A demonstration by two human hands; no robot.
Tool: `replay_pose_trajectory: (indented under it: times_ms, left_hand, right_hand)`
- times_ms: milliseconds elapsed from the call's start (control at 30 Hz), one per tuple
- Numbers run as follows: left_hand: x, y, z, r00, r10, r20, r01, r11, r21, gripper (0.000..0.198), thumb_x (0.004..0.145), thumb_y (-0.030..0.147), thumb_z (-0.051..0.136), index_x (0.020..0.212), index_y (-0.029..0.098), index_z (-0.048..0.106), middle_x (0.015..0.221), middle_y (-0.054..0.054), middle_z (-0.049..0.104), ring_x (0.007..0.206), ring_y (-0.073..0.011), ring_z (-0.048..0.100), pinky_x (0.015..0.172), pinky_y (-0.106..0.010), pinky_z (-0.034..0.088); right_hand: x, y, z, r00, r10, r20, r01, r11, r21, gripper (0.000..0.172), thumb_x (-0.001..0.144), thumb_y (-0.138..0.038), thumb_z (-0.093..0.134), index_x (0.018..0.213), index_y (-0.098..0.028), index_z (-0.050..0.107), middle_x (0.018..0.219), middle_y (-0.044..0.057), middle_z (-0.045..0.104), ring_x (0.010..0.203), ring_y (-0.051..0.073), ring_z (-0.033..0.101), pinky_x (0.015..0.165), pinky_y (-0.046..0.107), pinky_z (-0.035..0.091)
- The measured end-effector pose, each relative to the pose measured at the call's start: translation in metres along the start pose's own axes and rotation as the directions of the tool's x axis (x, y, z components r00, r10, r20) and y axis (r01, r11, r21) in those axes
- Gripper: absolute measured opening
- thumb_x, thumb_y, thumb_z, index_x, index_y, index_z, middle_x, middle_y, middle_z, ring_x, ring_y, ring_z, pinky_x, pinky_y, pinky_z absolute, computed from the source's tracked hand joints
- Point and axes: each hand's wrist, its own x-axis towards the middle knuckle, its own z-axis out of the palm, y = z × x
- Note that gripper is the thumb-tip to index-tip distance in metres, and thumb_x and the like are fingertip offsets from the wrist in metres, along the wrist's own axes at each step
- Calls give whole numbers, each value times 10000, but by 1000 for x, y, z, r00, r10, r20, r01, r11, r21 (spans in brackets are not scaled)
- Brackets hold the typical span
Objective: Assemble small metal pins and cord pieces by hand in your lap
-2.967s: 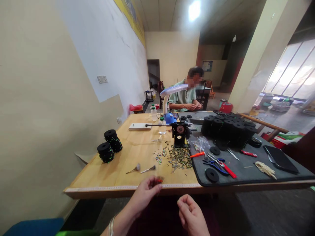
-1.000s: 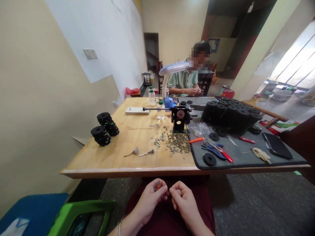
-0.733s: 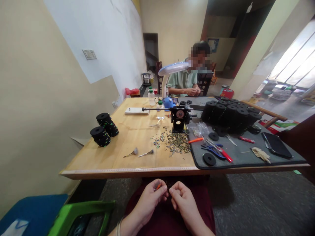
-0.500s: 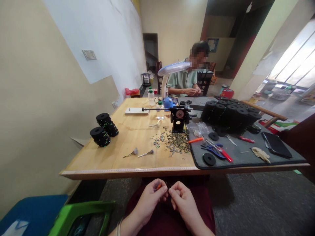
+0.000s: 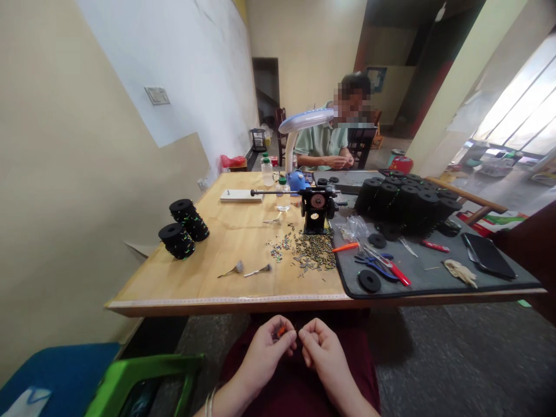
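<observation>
My left hand is curled closed over my lap, below the table's front edge. Small orange and dark pieces show inside its fingers; their kind is too small to tell. Close beside it, my right hand is pinched, thumb against forefinger, its tips almost meeting the left fingertips. Whatever the right fingers hold is too fine to make out. On the table ahead lie a heap of small dark-and-yellow striped pieces and a scatter of tiny coloured bits.
A black device with a dial and long rod stands mid-table. Black foam spools stand left, more at the right. Pliers, a phone and a foam disc lie on the grey mat. A co-worker sits opposite.
My right hand has shifted very slightly, its tips a touch farther from the left fingertips. The orange pieces in my left hand show a little more.
</observation>
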Motion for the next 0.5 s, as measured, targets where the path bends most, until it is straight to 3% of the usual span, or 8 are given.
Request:
replay_pose_trajectory:
  times_ms: [500]
  left_hand:
    - [-1, 0, 0, 1000, 27, -4, -27, 999, 46, 211, 743, 330, 672, 717, 161, 548, 635, 12, 562, 590, -128, 525, 561, -241, 450]
  right_hand:
    - [0, -2, 0, 1000, -18, 2, 18, 1000, -25, 460, 698, -619, 632, 660, -196, 456, 386, -99, 430, 352, 50, 301, 398, 191, 188]
